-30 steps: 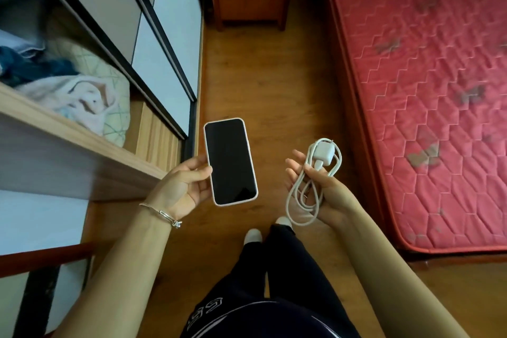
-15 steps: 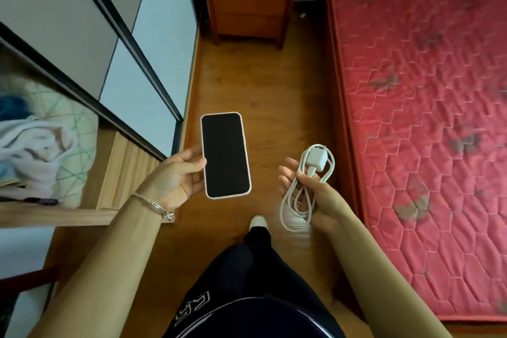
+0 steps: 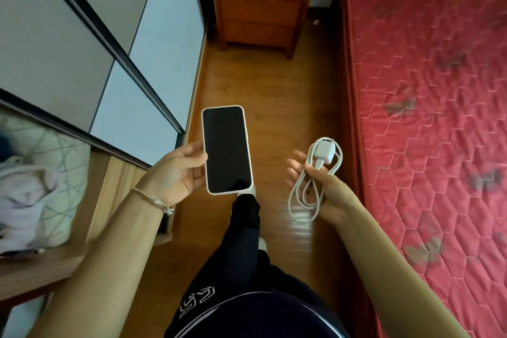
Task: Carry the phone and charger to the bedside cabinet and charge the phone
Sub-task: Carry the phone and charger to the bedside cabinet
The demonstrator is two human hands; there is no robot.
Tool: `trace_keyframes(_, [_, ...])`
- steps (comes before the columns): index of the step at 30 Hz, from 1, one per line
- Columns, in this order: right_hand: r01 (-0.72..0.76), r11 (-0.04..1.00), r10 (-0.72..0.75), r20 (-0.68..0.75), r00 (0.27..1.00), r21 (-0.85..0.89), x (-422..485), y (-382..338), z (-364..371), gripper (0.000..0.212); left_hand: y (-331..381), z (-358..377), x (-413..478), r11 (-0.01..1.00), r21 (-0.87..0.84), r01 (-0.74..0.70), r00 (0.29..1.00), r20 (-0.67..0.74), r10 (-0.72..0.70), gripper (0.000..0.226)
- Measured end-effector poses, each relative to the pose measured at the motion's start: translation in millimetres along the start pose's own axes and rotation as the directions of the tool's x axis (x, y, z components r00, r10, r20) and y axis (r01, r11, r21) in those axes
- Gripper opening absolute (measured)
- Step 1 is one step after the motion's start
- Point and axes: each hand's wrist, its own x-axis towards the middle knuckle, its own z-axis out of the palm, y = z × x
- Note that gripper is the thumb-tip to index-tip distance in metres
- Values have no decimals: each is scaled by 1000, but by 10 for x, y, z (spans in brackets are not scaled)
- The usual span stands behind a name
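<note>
A: Entry one, left grip (image 3: 175, 170)?
B: Fingers curled round one phone (image 3: 227, 149), dark screen up, over the floor (image 3: 274, 90).
A: Entry two, right grip (image 3: 327, 186)?
B: Thumb pins one white charger (image 3: 323, 151), cable coiled, against the fingers. Bedside cabinet (image 3: 260, 8) well ahead.

The phone (image 3: 226, 149) is fronted by glossy black glass and cased in matt white. The charger (image 3: 323, 152) is made of smooth white plastic. Floor (image 3: 274, 85) and cabinet (image 3: 260, 8) are varnished wood; the mattress (image 3: 425, 90) is covered in quilted cloth.
</note>
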Motion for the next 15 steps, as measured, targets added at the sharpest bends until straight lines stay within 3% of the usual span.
trace_keyframes(15, [-2, 986, 5, 17, 1000, -169, 1149, -984, 885, 36, 1362, -73, 1027, 999, 33, 33, 999, 29, -34, 40])
